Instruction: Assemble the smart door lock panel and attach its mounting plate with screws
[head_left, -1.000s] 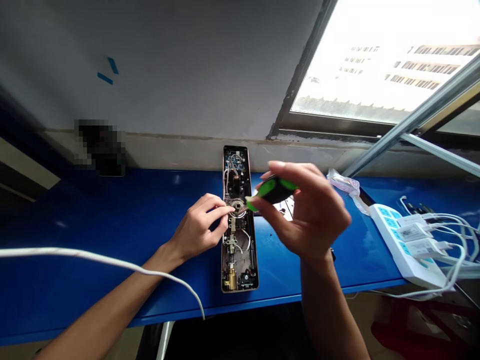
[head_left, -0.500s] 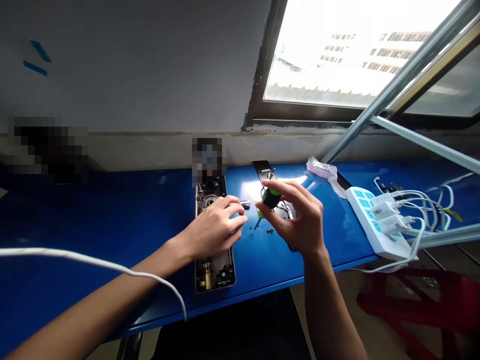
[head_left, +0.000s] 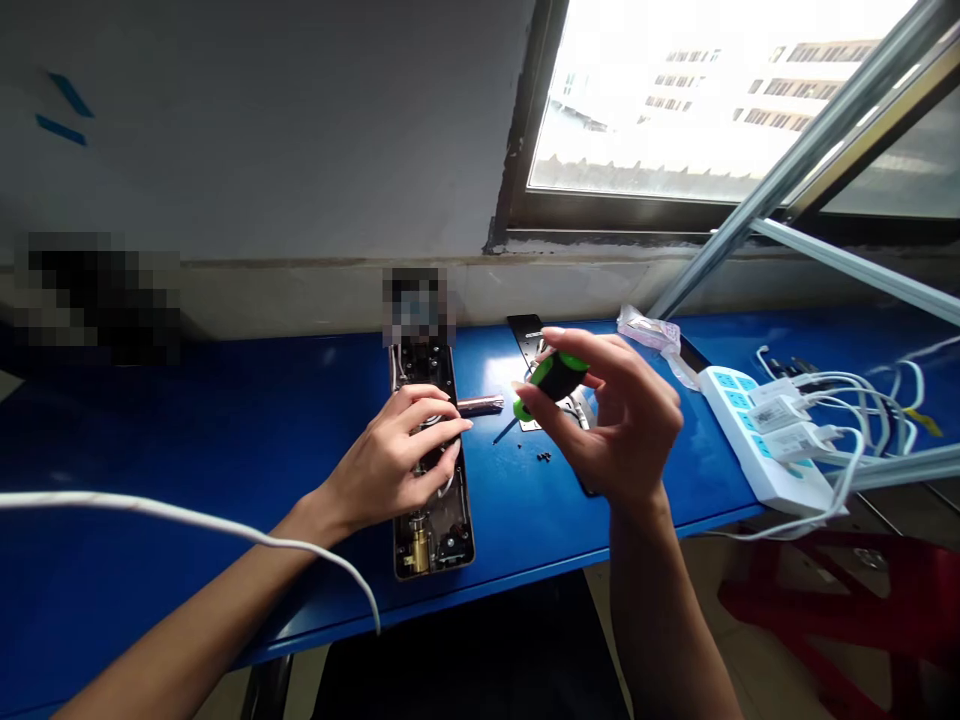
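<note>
An opened door-lock housing lies lengthwise on the blue table, showing a brass cylinder at its near end. Across its middle rests my left hand, fingers spread and touching the inside, hiding much of the parts there. A white wire shows beside the fingers. From the housing's right side a shiny bar sticks out. My right hand grips a green and black screwdriver between thumb and fingers, its blade angled down to the left above the table.
Small black screws lie right of the housing. A black plate with white parts is behind my right hand. Farther right are a plastic bag, a white power strip with chargers, and metal bars. A white cable crosses my left forearm.
My left hand has moved left, lying flatter over the housing and uncovering the shiny bar. My right hand has shifted slightly right and up with the screwdriver, now more tilted.
</note>
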